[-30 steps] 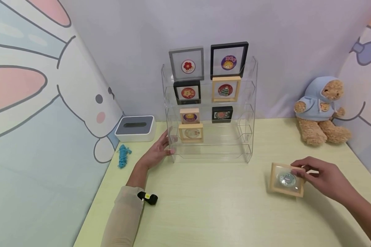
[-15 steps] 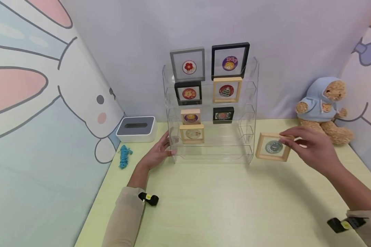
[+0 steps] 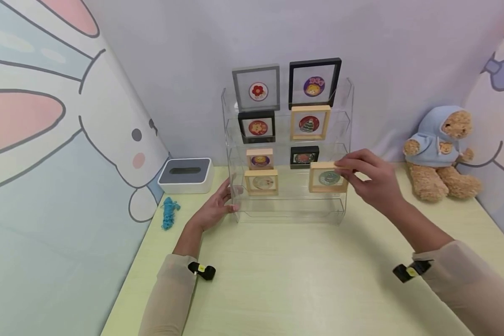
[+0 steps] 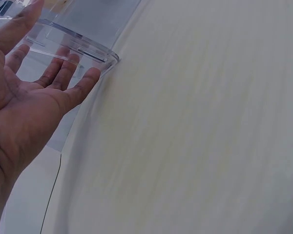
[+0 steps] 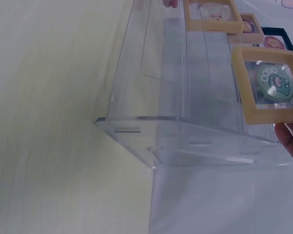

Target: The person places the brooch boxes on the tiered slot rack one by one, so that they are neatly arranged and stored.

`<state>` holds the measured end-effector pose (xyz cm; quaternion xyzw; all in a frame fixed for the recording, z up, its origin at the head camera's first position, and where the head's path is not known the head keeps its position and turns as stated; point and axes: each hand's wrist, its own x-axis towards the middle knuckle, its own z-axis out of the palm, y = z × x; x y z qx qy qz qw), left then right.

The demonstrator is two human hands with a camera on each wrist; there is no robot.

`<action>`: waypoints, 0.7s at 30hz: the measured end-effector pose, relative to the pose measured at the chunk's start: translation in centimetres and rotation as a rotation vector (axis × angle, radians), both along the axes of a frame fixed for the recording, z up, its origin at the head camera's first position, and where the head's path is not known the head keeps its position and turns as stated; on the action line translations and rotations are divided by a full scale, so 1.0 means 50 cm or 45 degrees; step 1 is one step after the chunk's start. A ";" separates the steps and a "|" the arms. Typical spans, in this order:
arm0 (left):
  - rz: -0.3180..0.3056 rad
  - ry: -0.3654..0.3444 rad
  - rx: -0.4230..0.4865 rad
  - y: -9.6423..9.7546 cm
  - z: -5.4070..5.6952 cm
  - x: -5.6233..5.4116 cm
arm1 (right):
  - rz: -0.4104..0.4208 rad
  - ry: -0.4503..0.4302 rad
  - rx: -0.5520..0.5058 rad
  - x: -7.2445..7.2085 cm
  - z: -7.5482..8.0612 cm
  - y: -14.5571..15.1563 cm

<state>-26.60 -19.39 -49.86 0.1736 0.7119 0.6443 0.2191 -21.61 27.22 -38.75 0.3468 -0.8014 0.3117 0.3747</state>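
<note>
My right hand [image 3: 371,179] pinches a small light-wood frame [image 3: 328,188] by its right edge. Behind its clear pane is a round green badge [image 5: 275,83]. The frame overlaps the right side of the lower tiers of a clear acrylic rack [image 3: 290,205] in the head view. My left hand [image 3: 212,207] rests against the rack's left side, its fingers [image 4: 80,90] loosely extended along the panel. Left on the second-lowest tier stands another light-wood frame [image 3: 261,192], with a small wooden frame [image 3: 259,152] and a small black frame [image 3: 304,165] one tier above.
Higher up stand a grey frame [image 3: 256,69], a large black frame [image 3: 315,62], a smaller black frame [image 3: 256,139] and a wooden frame [image 3: 311,136]. A tissue box [image 3: 185,175] and blue cord [image 3: 168,213] lie left; a teddy bear [image 3: 438,144] sits right.
My right hand has carried the wooden frame from the table's right side leftward and up to the rack, turning it upright. My left hand has stayed at the rack's side.
</note>
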 end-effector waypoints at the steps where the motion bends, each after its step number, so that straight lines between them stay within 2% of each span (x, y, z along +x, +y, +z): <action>1: 0.001 0.001 -0.002 0.000 0.000 0.000 | 0.001 0.025 0.003 -0.007 -0.001 -0.011; 8: -0.006 0.025 -0.022 -0.001 -0.001 0.001 | 0.013 0.091 -0.020 -0.033 -0.012 -0.067; 14: 0.004 0.029 -0.023 -0.003 -0.002 -0.001 | -0.015 0.129 0.126 -0.043 -0.034 -0.089; 21: -0.011 0.034 0.001 -0.002 -0.005 -0.001 | 0.000 0.077 0.152 -0.042 -0.069 -0.107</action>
